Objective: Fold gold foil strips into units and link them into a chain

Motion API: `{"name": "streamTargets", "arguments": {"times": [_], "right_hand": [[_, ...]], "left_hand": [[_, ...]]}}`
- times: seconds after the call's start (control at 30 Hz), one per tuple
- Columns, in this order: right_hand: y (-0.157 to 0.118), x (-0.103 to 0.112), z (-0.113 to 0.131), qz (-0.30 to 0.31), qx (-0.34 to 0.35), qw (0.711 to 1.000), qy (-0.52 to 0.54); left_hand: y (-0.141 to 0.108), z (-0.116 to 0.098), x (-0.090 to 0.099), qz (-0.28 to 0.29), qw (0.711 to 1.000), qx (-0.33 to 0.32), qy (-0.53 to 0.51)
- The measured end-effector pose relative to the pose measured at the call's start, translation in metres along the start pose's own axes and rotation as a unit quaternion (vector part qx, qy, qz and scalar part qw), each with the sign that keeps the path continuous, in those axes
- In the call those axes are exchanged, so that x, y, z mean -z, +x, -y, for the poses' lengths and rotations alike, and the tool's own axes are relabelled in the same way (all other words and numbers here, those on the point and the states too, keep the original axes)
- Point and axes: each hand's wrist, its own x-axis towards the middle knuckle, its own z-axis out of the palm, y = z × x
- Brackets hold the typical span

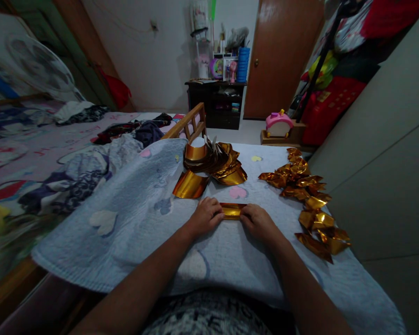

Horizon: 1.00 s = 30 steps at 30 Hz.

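Note:
A narrow folded strip of gold foil paper [232, 211] lies across the light blue cloth [132, 242] in front of me. Its left end is gripped by my left hand [206, 216], its right end by my right hand [259, 221], fingers closed on both. Beyond my hands is a fanned pile of gold foil sheets [212, 163], some curling. Several folded gold foil pieces [312, 204] form a loose heap along the right side of the cloth.
To the left is a bed [31, 149] with crumpled clothes [73, 177] and a wooden rail [188, 122]. A dark cabinet [214, 104], a door [282, 56] and a pink toy [279, 124] stand farther back. A pale panel [387, 163] borders the right.

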Motion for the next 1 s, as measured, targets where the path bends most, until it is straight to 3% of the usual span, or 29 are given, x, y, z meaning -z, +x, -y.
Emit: {"name": "streamTargets", "arguments": {"times": [0.23, 0.4, 0.73, 1.0], "right_hand": [[-0.002, 0.002, 0.002, -0.009, -0.065, 0.998, 0.012], [-0.003, 0.001, -0.001, -0.005, -0.058, 0.998, 0.006], [-0.003, 0.005, 0.001, 0.002, -0.043, 0.999, 0.014], [-0.004, 0.010, -0.002, 0.034, -0.016, 0.999, 0.019]], "left_hand": [[0.002, 0.000, -0.002, -0.009, 0.998, 0.049, 0.028], [0.002, -0.001, -0.002, -0.016, 0.998, 0.055, 0.010], [-0.001, -0.002, 0.000, -0.023, 0.997, -0.035, -0.060], [0.002, -0.003, -0.003, 0.002, 1.000, -0.014, -0.026]]}}
